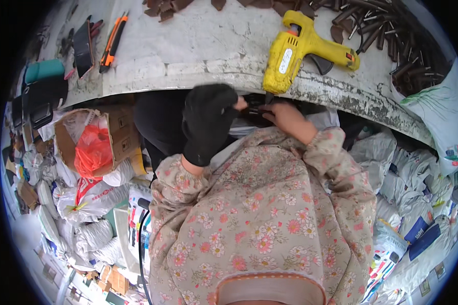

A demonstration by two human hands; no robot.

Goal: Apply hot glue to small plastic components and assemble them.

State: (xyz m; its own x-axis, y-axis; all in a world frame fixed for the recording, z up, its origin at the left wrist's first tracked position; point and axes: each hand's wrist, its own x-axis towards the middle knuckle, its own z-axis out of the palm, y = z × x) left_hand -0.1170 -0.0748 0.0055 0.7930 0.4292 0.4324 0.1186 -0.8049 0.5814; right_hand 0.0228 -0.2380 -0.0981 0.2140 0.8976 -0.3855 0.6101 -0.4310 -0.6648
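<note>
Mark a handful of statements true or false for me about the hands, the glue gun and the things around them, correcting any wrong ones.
1. The left hand wears a black glove. True.
2. The right hand wears one too. False: it is bare.
3. The yellow glue gun lies on the table. True.
4. The orange-and-black cutter lies right of the glue gun. False: it lies to the left.
5. The red plastic bag is in the cardboard box. True.
</note>
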